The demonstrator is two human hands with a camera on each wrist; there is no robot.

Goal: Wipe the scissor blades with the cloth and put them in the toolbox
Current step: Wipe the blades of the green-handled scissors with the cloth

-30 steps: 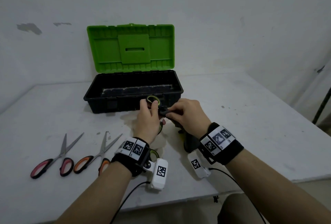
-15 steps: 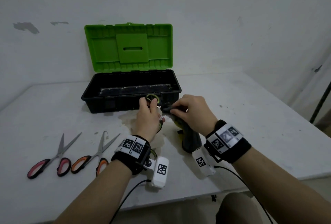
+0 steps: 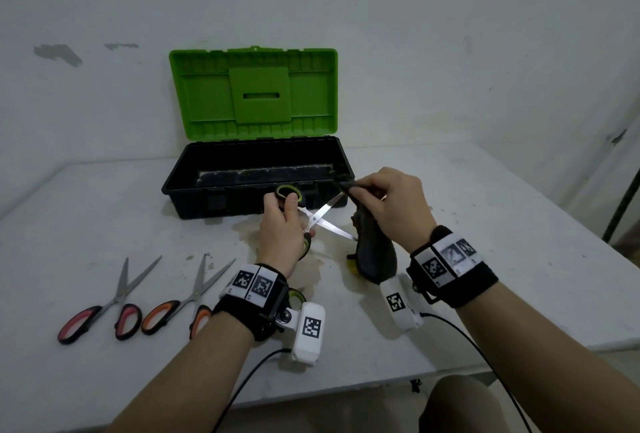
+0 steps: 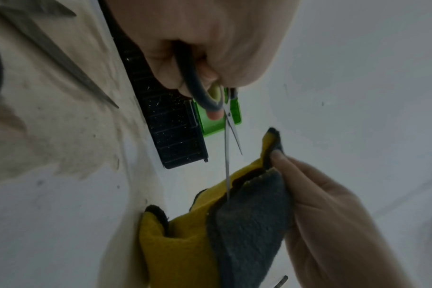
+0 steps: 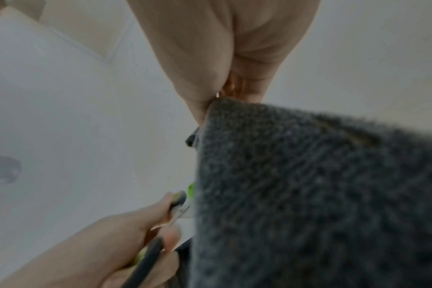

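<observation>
My left hand [image 3: 282, 224] grips the green-and-black handles of a pair of scissors [image 3: 320, 216], whose blades stand spread apart in front of the toolbox. My right hand [image 3: 388, 197] pinches a grey-and-yellow cloth [image 3: 375, 252] at the tip of the upper blade; the rest of the cloth hangs down to the table. In the left wrist view the scissors [image 4: 228, 124] point at the cloth [image 4: 234, 224], with one blade reaching its folded edge. The grey cloth [image 5: 308, 194] fills the right wrist view. The black toolbox [image 3: 256, 173] stands with its green lid [image 3: 254, 93] raised.
Two more pairs of scissors lie at the left front of the white table [image 3: 485, 224]: one with pink handles [image 3: 110, 304] and one with orange handles [image 3: 183, 301]. A stained patch marks the table under my hands. The wall is close behind the toolbox.
My right hand has slid the cloth out along the upper blade to its tip, baring both blades. The left hand has kept its hold on the handles.
</observation>
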